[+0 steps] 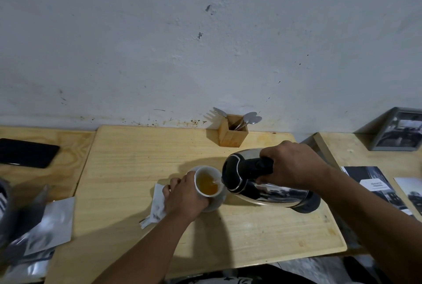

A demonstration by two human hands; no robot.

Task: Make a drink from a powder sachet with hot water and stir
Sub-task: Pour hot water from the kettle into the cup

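Observation:
A white cup [209, 170] holding amber liquid stands on a white saucer [217, 203] in the middle of the wooden table [137, 169]. My left hand [185, 194] wraps around the cup's left side. My right hand [290, 165] grips the black handle of a steel kettle [269, 189], which is tipped to the left with its spout at the cup's rim. A thin stream runs into the cup. A torn white sachet [157, 206] lies flat just left of my left hand.
A wooden holder [233, 135] with spoons and a fork stands against the wall behind the kettle. A black phone [25, 152] lies far left. Silver pouches [50, 224] sit at the lower left. Printed leaflets [374, 187] and a picture frame [399, 130] are on the right.

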